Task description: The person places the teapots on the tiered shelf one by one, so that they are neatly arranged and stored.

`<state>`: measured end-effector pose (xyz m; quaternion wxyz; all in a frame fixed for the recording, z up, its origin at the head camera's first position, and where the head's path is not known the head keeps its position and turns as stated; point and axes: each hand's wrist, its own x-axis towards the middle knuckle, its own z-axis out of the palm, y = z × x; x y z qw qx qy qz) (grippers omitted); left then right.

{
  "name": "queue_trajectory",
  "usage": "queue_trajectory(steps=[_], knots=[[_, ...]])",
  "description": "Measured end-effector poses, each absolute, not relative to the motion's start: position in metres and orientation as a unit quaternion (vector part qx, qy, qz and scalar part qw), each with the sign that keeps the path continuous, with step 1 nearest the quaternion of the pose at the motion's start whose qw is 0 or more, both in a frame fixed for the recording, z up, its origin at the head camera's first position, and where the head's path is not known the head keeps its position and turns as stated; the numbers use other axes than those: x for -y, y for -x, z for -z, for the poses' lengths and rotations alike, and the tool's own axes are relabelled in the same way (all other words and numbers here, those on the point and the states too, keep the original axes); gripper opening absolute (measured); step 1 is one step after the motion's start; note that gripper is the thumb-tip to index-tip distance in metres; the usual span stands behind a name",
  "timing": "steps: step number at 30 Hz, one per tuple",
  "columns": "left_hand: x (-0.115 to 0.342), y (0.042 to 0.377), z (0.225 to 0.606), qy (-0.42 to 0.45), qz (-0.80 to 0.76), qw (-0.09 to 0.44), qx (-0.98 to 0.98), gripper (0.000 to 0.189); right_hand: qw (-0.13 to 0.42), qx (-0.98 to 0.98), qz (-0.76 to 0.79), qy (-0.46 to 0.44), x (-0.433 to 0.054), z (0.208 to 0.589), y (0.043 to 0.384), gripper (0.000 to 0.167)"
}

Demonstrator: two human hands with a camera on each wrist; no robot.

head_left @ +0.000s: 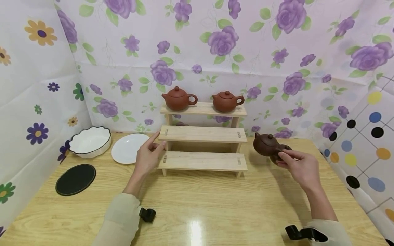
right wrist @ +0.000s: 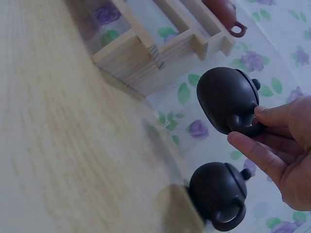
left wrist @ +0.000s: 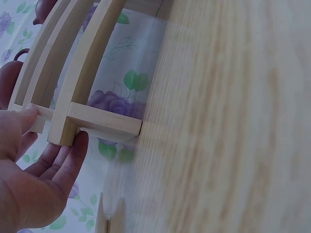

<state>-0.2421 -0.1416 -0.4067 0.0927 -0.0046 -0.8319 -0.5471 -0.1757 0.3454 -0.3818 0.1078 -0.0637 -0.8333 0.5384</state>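
On the right, my right hand [head_left: 303, 167] pinches the handle of a dark brown teapot [head_left: 266, 144] between thumb and fingers. In the right wrist view this teapot [right wrist: 224, 99] hangs above the table, its lid on. A second dark teapot [right wrist: 216, 194] stands on the table just beyond it, partly hidden by my hand in the head view. My left hand [head_left: 147, 155] holds the left end of a three-step wooden stand [head_left: 203, 160], thumb and fingers around its side. Two reddish-brown teapots, one left [head_left: 176, 99] and one right [head_left: 226, 101], sit on the top step.
At the left stand a white scalloped bowl [head_left: 90, 153], a white plate [head_left: 127, 150] and a black oval mat [head_left: 76, 179]. Flowered cloth [head_left: 197, 51] hangs behind the wooden table [head_left: 197, 205], with a dotted cloth [head_left: 369, 143] along the right side.
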Motion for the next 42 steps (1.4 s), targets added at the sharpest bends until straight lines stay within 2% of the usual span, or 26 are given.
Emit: queue_trajectory(steps=[11, 24, 36, 42], knots=[[0.142, 0.242, 0.405, 0.009, 0.552, 0.091, 0.829, 0.055, 0.123, 0.839, -0.529, 0.034, -0.348, 0.365, 0.173, 0.048], [0.144, 0.239, 0.406, 0.004, 0.551, 0.088, 0.83, 0.055, 0.104, 0.865, -0.491, 0.016, -0.34, 0.343, 0.182, 0.049], [0.146, 0.24, 0.404, 0.005, 0.554, 0.081, 0.828, 0.055, 0.085, 0.851, -0.518, -0.018, -0.32, 0.32, 0.198, 0.049], [0.145, 0.241, 0.405, 0.003, 0.556, 0.077, 0.828, 0.056, 0.096, 0.84, -0.532, -0.048, -0.304, 0.311, 0.207, 0.045]])
